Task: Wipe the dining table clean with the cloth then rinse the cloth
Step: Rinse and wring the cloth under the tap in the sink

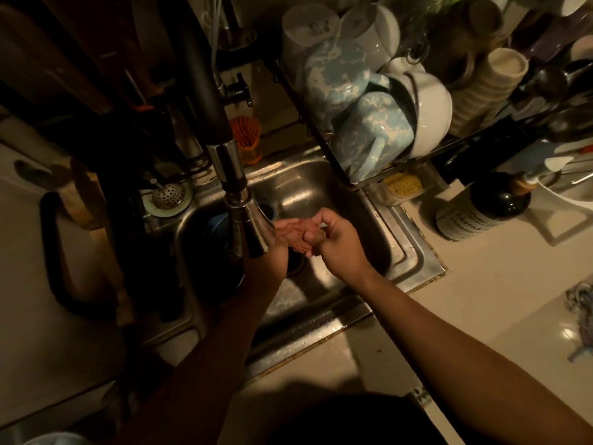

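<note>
Both hands are over the steel sink (324, 187), just under the pull-down faucet head (248, 226). My left hand (290, 234) is turned palm up, partly hidden behind the faucet head. My right hand (333, 240) has its thumb and fingers curled against the left hand's fingers. I see no cloth plainly between the hands in this dim light. A bunched grey-blue knitted cloth (581, 311) lies on the counter at the far right edge, away from both hands.
A dish rack (369, 179) full of mugs and bowls overhangs the sink's back right. A dark soap bottle (481, 210) stands on the right counter. An orange brush holder (247, 139) and a strainer (168, 195) sit behind the faucet. A dark-handled pan (51, 252) lies left.
</note>
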